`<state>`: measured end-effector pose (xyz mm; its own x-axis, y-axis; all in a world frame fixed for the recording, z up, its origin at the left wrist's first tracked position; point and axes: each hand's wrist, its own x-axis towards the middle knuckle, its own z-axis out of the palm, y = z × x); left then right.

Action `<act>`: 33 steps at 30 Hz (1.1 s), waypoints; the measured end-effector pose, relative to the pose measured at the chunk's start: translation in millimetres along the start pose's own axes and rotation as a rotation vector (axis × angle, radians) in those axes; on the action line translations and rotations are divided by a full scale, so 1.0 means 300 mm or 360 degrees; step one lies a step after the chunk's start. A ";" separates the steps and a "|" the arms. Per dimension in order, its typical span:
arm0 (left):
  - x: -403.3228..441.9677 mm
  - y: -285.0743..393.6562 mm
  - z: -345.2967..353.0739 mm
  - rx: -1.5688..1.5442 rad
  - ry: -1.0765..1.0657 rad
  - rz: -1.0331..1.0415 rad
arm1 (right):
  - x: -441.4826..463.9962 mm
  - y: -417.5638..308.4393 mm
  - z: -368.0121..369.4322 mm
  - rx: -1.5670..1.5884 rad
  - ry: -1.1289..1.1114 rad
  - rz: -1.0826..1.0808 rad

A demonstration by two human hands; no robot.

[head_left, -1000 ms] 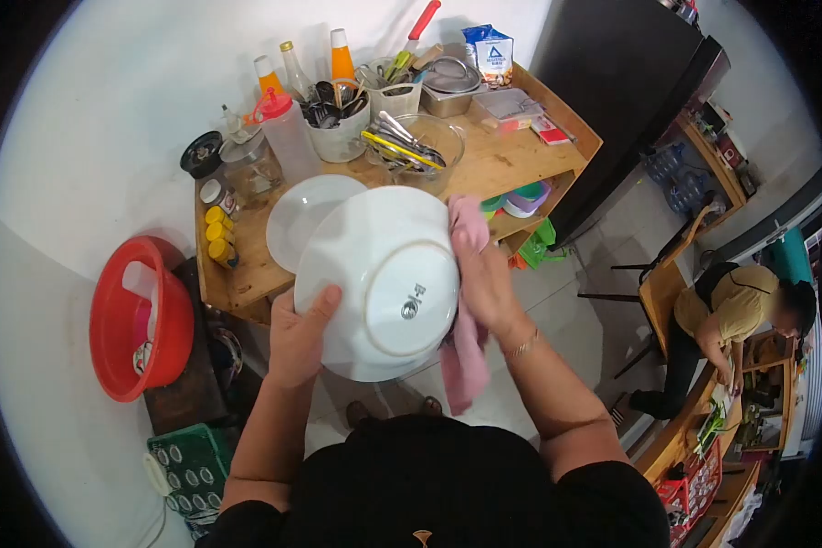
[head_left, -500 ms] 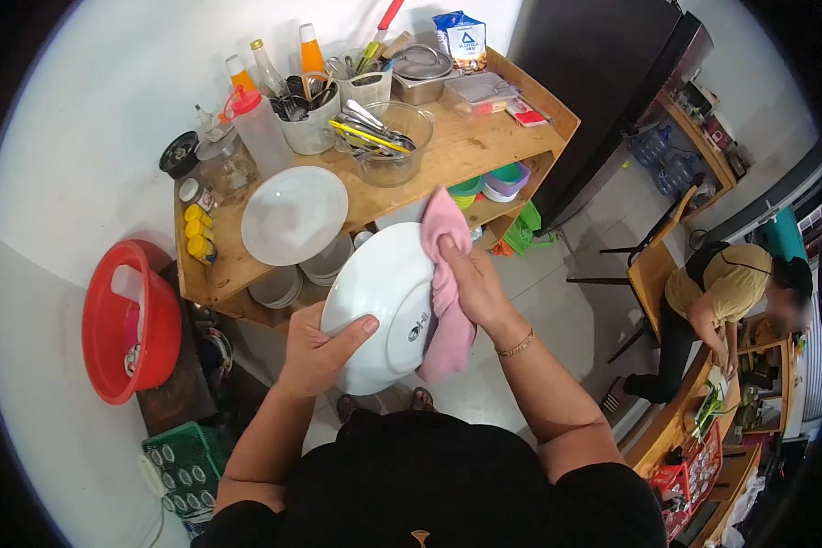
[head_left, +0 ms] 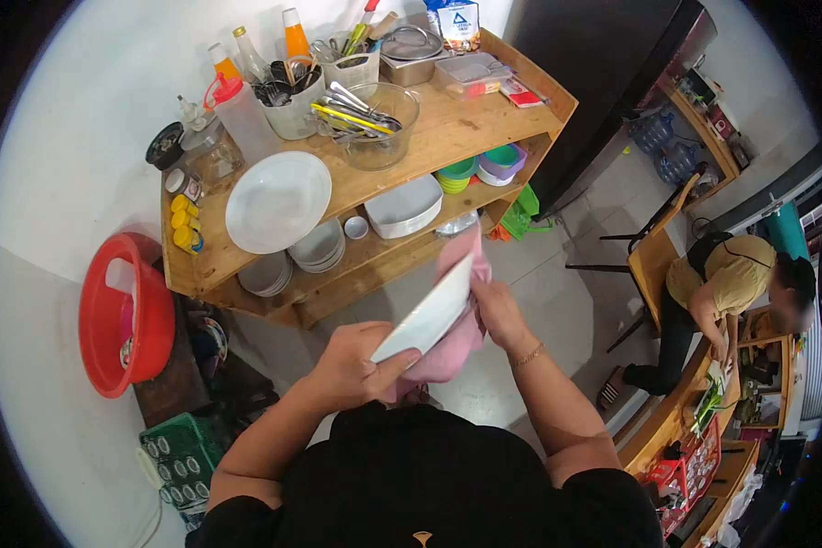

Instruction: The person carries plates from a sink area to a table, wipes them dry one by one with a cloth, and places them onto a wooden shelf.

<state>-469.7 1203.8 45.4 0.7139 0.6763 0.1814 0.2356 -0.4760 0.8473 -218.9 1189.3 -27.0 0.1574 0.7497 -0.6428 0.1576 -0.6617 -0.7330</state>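
Observation:
A white plate (head_left: 429,315) is tilted steeply in front of my body, so that it shows as a narrow oval. My left hand (head_left: 356,363) grips its lower left edge, thumb along the near side. At the upper right edge, my right hand (head_left: 500,318) is closed on a pink cloth (head_left: 457,354) pressed to the plate. The cloth hangs behind and below the plate, and its top end sticks up past the rim. Some right-hand fingers are hidden by the cloth. Beyond my hands, another white plate (head_left: 279,203) lies on the wooden shelf's top (head_left: 447,137).
A glass bowl (head_left: 402,146) of cutlery, utensil holders and bottles stand on the shelf top. Stacked bowls (head_left: 318,248) and dishes (head_left: 406,205) fill the lower level. At left are a red basin (head_left: 160,315) and green crate (head_left: 178,438). A person (head_left: 726,283) works at right.
The plate has turned from showing its broad marked underside to nearly edge-on. My right hand and the cloth have moved down and slightly right; my left hand has shifted slightly right.

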 end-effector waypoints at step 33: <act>-0.201 -0.767 -0.004 -0.1799 0.0424 -0.1569 | 0.285 0.176 0.358 0.1630 -0.0324 -0.0087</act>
<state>-567.6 1273.3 -159.9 0.4133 0.5944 -0.6898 -0.1688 0.7945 0.5834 -301.8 1220.1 -144.5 -0.0071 0.8293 -0.5588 -0.7570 -0.3696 -0.5389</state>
